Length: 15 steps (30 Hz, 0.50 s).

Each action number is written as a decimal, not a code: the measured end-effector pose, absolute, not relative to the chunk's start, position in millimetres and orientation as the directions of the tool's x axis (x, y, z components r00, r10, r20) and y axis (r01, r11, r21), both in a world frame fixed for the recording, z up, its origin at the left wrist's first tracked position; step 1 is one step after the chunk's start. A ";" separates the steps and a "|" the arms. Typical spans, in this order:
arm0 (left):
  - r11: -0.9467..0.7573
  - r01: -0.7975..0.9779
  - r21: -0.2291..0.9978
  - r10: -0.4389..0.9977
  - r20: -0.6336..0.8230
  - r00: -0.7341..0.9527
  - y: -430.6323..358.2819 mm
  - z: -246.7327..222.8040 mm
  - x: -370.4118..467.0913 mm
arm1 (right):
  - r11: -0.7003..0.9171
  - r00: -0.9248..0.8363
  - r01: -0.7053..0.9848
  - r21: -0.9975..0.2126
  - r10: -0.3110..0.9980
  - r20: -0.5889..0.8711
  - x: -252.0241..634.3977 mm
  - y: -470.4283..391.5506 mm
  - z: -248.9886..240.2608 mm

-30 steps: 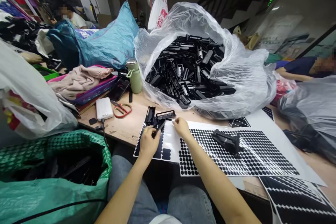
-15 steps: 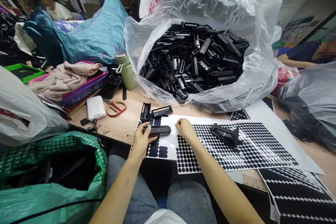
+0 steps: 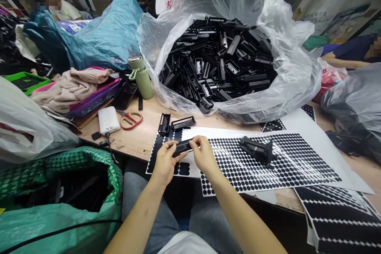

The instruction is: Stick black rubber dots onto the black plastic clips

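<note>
A black plastic part (image 3: 182, 147) is held above the sticker sheets, between both hands. My left hand (image 3: 167, 159) grips its left end, fingers closed round it. My right hand (image 3: 204, 154) pinches its right end. Beneath lies a sheet of black rounded stickers (image 3: 182, 169), partly covered by the hands. To the right is a white sheet of black dots (image 3: 285, 162), with a black bracket-like piece (image 3: 256, 150) on top. Two black open frames, one upright in view (image 3: 164, 124) and one slanted (image 3: 183, 122), lie just behind the hands.
A big clear bag (image 3: 293, 87) of black parts stands behind. Red-handled scissors (image 3: 131, 120), a white power bank (image 3: 108, 120) and a green bottle (image 3: 144, 81) sit at left. A green sack (image 3: 59, 224) is at lower left. People's parts show at both far sides.
My right hand has moved left from the sheet onto the part's right end. The part has been lifted and tilted slightly. The clear bag's top edge has shifted.
</note>
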<state>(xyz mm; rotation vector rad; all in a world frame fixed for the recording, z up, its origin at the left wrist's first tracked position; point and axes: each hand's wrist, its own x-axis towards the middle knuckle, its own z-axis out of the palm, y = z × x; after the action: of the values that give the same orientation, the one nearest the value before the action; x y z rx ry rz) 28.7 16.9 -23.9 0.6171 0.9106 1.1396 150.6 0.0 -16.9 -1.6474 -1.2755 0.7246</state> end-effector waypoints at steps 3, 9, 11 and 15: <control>0.305 -0.490 0.817 0.952 -0.280 0.126 12.7 -22.5 31.2 | -0.059 0.309 0.416 -0.907 0.948 0.080 151.3 -1.7 -18.5; 0.293 -0.489 0.822 0.955 -0.273 0.113 9.1 -22.7 35.0 | -0.035 0.304 0.415 -0.909 0.947 0.103 152.6 -7.4 -20.5; 0.293 -0.492 0.819 0.955 -0.277 0.107 8.0 -22.5 36.1 | -0.037 0.304 0.426 -0.904 0.947 0.105 151.1 -10.8 -20.9; 0.294 -0.495 0.817 0.954 -0.287 0.093 8.2 -24.0 35.0 | -0.026 0.288 0.523 -0.852 0.946 0.147 150.8 -5.9 -23.7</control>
<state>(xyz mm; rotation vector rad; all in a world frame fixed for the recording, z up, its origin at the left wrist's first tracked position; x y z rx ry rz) 35.0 8.2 -24.0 0.6124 0.9379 1.1811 150.8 -5.9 -23.7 -1.6773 -1.3563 0.6045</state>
